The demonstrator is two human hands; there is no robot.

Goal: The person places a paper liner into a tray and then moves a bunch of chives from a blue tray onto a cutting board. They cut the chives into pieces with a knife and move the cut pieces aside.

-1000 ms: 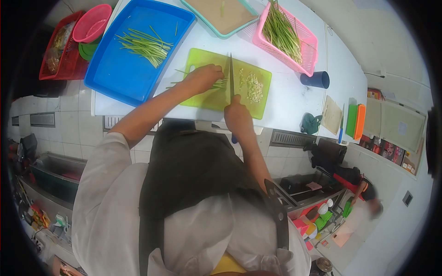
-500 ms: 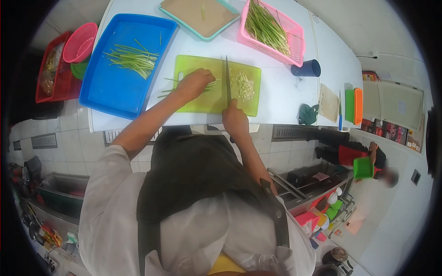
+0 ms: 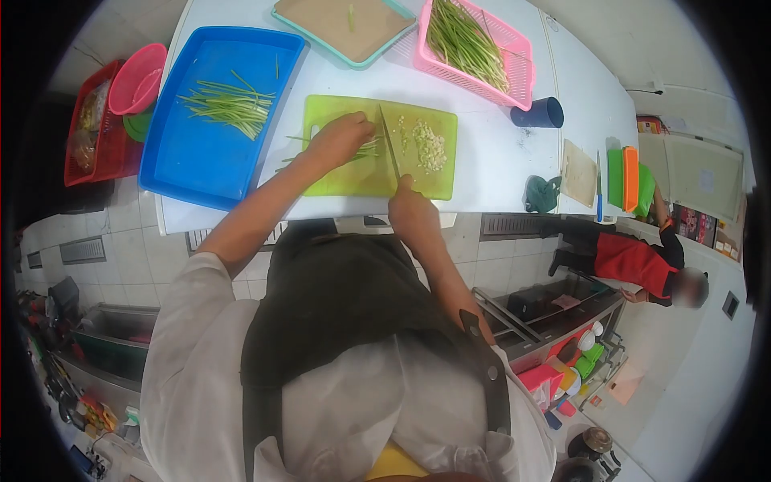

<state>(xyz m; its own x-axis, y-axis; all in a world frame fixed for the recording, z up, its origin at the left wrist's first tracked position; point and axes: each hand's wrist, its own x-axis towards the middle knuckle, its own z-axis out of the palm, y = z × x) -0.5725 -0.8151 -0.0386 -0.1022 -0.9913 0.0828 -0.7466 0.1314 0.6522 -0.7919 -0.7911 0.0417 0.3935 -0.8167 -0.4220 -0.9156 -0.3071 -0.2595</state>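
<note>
A green cutting board (image 3: pixel 333 183) lies on the white table. My left hand (image 3: pixel 342 138) presses down a small bunch of green stalks (image 3: pixel 369 150), fingers curled over them; the stalks stick out on both sides of it. My right hand (image 3: pixel 414 210) grips a long knife (image 3: pixel 389 143) by the handle. Its blade slants across the board, tip away from me, just right of the stalk ends. Chopped pale pieces (image 3: pixel 430 148) form a loose pile on the board's right part, with a few bits between pile and blade.
A blue tray (image 3: pixel 181 165) with cut green stalks stands left. Behind are a teal-rimmed tray (image 3: pixel 353 32) and a pink basket (image 3: pixel 520 72) of stalks. Right lie a dark blue cup (image 3: pixel 536 113), a green cloth (image 3: pixel 542 194) and another knife (image 3: pixel 599 197). A co-worker in red (image 3: pixel 630 261) stands right.
The knife's tip has swung left, so the blade now slants, and some cut bits lie right of it. The co-worker has moved the green container up to the table's right end.
</note>
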